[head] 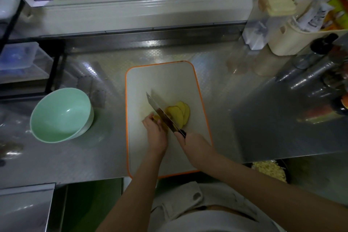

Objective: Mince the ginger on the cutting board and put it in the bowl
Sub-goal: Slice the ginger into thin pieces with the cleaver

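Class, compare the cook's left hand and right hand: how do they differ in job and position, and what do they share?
The left hand holds down the uncut ginger piece; the right hand grips the knife by its handle. The left hand sits left of the blade; the right hand sits at the handle end, nearer the person. Both are bare and over the cutting board.

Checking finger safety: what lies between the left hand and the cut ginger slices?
The knife blade, between left hand and slices, in the head view.
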Available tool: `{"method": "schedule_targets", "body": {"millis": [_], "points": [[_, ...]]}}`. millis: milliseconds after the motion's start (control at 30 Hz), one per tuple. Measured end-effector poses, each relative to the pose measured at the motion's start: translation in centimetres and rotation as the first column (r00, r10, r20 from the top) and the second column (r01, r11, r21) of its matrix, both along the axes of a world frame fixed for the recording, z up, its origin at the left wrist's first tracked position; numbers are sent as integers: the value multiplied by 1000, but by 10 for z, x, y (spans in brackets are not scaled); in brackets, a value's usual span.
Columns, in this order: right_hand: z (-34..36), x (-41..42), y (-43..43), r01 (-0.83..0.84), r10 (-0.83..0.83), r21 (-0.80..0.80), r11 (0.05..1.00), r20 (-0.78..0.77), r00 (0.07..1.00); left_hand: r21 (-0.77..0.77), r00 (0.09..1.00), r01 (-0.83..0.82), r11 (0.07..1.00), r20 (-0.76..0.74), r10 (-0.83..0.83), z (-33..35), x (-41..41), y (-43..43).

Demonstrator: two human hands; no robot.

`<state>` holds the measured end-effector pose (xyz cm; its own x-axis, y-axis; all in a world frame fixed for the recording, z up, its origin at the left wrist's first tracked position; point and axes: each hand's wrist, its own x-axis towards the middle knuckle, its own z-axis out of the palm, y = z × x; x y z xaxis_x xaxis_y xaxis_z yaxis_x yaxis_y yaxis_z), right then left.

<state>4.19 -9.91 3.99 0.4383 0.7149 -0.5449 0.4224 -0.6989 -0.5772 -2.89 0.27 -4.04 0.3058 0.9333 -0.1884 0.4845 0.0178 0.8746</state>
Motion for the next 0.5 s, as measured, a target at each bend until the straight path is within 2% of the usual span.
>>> {"method": "schedule_targets", "body": {"millis": [233,500], "points": [[0,-2,29,-46,51,-50,998,94,994,12,1000,11,1000,-7,-11,-1,1,0],[7,3,10,-7,6,-17,1000,-54,999,5,998,46,999,-33,-46,1,2,3]]}}
